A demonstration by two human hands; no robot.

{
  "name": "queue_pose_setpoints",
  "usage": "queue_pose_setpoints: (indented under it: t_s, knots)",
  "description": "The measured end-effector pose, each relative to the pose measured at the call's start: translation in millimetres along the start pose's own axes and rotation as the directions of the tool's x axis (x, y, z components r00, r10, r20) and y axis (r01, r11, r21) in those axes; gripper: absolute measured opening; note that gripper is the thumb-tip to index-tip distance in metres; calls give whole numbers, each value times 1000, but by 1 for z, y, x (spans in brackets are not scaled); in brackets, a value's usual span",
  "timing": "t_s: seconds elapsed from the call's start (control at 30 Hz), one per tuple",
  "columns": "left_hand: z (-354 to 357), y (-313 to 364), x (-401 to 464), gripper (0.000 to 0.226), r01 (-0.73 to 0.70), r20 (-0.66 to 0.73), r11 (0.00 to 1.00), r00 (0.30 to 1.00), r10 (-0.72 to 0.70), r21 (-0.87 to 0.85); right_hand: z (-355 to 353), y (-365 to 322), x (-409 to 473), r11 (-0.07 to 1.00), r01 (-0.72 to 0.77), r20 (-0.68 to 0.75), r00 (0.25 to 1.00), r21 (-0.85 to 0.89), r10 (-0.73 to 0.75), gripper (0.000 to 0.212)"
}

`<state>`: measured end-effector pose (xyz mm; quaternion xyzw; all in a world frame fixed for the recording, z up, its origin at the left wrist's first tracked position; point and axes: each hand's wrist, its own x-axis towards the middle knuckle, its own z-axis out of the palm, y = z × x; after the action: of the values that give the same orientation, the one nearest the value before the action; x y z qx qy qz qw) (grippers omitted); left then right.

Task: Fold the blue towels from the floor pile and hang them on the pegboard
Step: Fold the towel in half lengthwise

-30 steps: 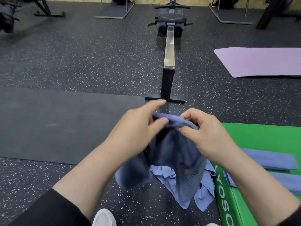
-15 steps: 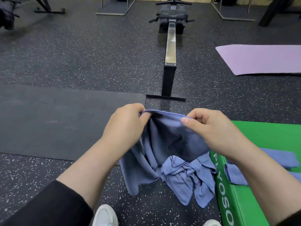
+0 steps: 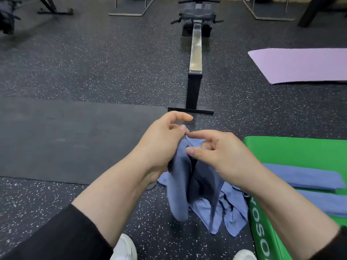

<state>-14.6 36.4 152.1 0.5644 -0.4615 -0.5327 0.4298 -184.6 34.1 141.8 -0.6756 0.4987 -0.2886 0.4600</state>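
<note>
Towel [image 3: 189,177] is hanging at the centre of the head view, doubled over, its top edge gathered between both hands. Left hand [image 3: 161,141] is gripping the fold from 9 o'clock, forefinger lifted. Right hand [image 3: 217,151] is pinching it from 3 o'clock. Pile [image 3: 231,209] is lying on the floor [image 3: 93,59] under it, at 6 o'clock. Two folded towels [image 3: 302,177] are resting on the green mat [image 3: 293,149] at 4 o'clock. Rower [image 3: 196,53] is standing at 12 o'clock.
</note>
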Motion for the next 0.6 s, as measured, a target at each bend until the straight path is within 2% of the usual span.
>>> queue_pose_setpoints:
  t_s: [0.13,0.3,0.4,0.47,0.57,0.6]
  knots:
    - [3,5,-2,35,13,-12,1000,1000,-14,-25,-1,-2,0,1000,-3,18,1000,21,2,16]
    - [3,8,-7,25,-5,57,998,998,9,-67,-1,-2,-1,997,-21,64,998,73,16,6]
    - [0,7,-8,33,-17,96,997,995,24,-78,-1,2,2,999,-15,-16,1000,47,16,9]
    - [-4,2,-7,41,-48,121,996,992,38,80,-4,4,3,998,-31,-83,996,51,35,12]
    - [-7,-3,-6,33,-92,109,916,993,53,390,-9,5,3,998,-40,-109,993,55,46,10]
    - [-8,-6,-5,29,-87,73,893,995,61,441,-11,7,3,998,-41,-115,992,45,46,9]
